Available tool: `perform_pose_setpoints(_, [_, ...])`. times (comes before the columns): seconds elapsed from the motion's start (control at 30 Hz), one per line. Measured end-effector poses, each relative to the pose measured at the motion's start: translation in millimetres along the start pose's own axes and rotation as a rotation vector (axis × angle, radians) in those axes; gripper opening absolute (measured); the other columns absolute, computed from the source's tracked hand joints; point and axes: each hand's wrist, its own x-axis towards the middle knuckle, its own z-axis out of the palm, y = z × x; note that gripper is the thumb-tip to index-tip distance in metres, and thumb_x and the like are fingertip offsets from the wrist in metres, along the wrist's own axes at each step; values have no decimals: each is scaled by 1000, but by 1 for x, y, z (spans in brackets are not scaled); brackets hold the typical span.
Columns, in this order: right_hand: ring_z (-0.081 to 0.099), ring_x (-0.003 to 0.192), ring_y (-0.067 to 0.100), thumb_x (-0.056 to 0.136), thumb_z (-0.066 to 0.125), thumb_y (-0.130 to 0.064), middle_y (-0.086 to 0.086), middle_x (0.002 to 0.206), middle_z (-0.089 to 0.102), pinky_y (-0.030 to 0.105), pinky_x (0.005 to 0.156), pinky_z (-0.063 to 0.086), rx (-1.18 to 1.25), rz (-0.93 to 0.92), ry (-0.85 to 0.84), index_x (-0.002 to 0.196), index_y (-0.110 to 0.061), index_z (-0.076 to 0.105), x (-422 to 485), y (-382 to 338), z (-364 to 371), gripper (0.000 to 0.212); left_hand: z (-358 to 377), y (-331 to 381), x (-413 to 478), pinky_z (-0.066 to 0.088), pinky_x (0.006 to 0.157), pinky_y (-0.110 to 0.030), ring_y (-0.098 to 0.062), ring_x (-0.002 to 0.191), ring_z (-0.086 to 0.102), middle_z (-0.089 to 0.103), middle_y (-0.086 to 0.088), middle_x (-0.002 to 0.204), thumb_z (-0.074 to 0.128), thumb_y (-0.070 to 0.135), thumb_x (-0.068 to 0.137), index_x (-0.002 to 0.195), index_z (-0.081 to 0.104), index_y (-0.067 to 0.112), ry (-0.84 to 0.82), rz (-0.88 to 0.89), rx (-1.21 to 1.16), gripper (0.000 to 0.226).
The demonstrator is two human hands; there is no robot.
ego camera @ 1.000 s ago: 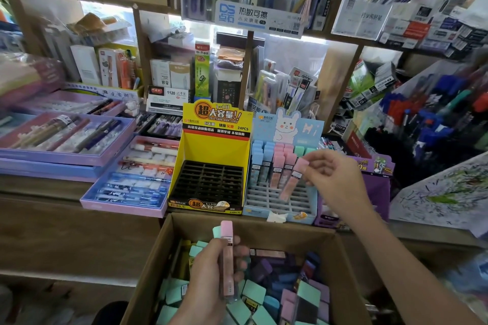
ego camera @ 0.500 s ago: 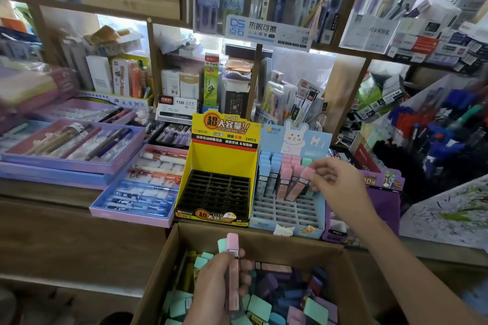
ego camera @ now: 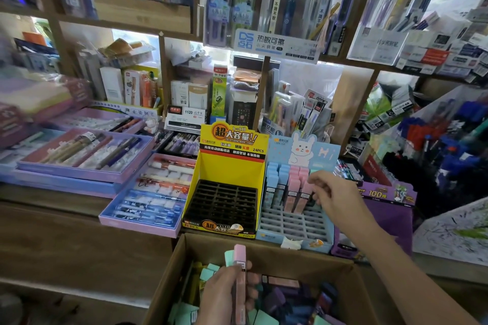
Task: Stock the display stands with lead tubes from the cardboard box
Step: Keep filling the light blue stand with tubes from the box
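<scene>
My left hand (ego camera: pixel 224 295) grips a pink lead tube (ego camera: pixel 240 272) upright over the open cardboard box (ego camera: pixel 266 247), which holds several pastel tubes (ego camera: pixel 280 298). My right hand (ego camera: pixel 335 198) reaches to the blue rabbit display stand (ego camera: pixel 290 224). Its curled fingers pinch the top of another pink tube (ego camera: pixel 303 196) that stands in a slot beside blue and pink tubes in the back rows. The front slots of that stand are bare. To its left, the yellow display stand (ego camera: pixel 224 166) shows a black grid with nothing in it.
Purple trays of pens (ego camera: pixel 87 155) and a tray of correction tapes (ego camera: pixel 150 200) lie left of the stands. A purple box (ego camera: pixel 388 208) sits to the right, with racks of blue and red pens (ego camera: pixel 449 145) behind. Crowded shelves rise at the back.
My right hand has lowered the pink tube from a tilt into a slot of the blue stand. My left hand has kept its pink tube over the box.
</scene>
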Motion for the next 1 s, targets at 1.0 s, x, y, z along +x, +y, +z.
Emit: perform_pose_setpoints(1.0, [71, 62, 25, 87, 81, -11, 13, 78, 75, 28, 54, 57, 630, 127, -312, 98, -19, 80, -61, -51, 40, 13, 3, -10, -14, 47, 47, -29, -25, 50, 64, 75, -26, 86, 54, 37, 100, 97, 76, -2, -152, 127, -47, 46])
